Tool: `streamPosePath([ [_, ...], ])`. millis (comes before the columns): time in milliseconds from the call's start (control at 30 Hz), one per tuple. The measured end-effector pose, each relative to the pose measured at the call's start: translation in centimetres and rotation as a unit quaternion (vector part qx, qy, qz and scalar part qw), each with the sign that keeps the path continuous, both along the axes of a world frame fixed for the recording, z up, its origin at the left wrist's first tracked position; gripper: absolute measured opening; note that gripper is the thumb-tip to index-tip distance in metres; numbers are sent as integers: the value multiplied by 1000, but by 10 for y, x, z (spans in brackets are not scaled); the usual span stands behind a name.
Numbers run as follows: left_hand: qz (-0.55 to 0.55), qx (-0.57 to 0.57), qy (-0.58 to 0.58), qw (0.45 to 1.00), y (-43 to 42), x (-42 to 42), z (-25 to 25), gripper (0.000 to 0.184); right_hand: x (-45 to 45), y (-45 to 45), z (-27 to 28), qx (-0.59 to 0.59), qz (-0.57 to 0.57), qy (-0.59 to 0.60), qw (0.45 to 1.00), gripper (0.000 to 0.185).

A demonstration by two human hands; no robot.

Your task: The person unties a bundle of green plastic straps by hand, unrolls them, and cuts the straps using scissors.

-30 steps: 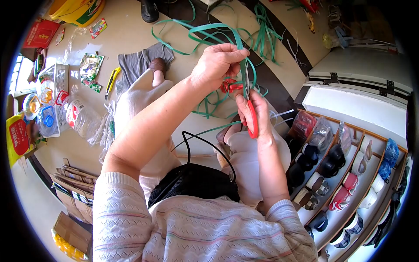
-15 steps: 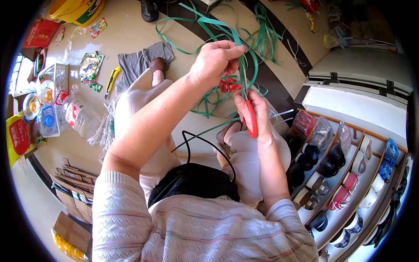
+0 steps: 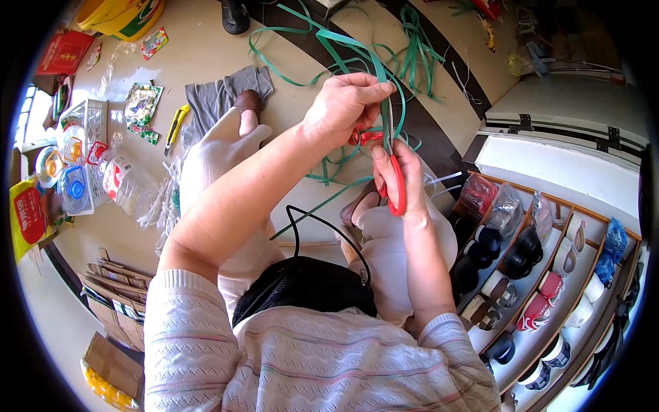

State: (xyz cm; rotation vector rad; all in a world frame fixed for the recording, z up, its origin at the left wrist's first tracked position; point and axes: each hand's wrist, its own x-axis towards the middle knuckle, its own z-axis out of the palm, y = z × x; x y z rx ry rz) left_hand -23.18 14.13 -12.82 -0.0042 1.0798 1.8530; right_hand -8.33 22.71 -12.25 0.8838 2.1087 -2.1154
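My left hand (image 3: 347, 103) is closed, its thumb and fingers pinching a green plastic strap (image 3: 378, 63) that loops up and away from the grip. In my right hand (image 3: 410, 172) I hold scissors (image 3: 396, 187) by their red handles, blades pointing up toward my left fingertips. The blades lie along the strap just below the pinch; whether they touch it I cannot tell. A red item (image 3: 366, 136) shows under my left hand, partly hidden. More loose strap (image 3: 331, 169) curls below both hands.
A bundle of green strap (image 3: 417, 55) lies on the floor ahead. To the left are a yellow box cutter (image 3: 177, 129), a grey cloth (image 3: 213, 96), a plastic bottle (image 3: 125, 180) and a white basket (image 3: 96, 123). A shoe rack (image 3: 528, 302) stands at right.
My left hand has shifted slightly right and down with the strap, and the loops have moved with it. The scissors in my right hand have moved slightly.
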Motion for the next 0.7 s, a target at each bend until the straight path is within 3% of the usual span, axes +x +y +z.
streamPosePath([
  [100,24,32,-40,998,-1,-3,3,16,-2,0,4,34,7,3,999,27],
  [200,24,44,8,999,-4,-18,0,19,4,0,-4,94,23,6,995,26],
  [700,17,17,20,999,-2,-9,5,20,2,-2,-1,-4,24,10,1000,32],
])
